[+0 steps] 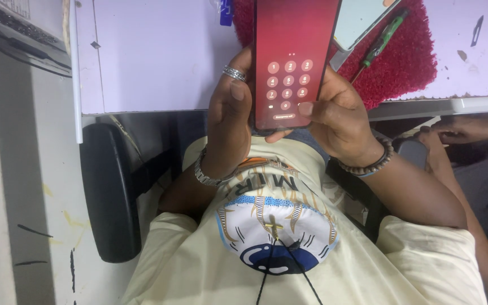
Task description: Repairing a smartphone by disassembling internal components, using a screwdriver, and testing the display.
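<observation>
Flat glossy phone (291, 59) with red keypad screen held upright above the lap, left hand (230, 121) and right hand (340, 116) gripping its edges, fuzzy red mat (408, 62) on pale tabletop (159, 56), green-handled screwdriver (382, 40)

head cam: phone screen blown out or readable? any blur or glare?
Head view: the red-lit smartphone screen is not blown out, its round keypad buttons distinct, their digits soft; left hand and right hand gripping it are sharp, no motion blur; flat light, faint shadows; pale lilac tabletop slightly washed out; green-handled screwdriver on red fuzzy mat crisp.
</observation>
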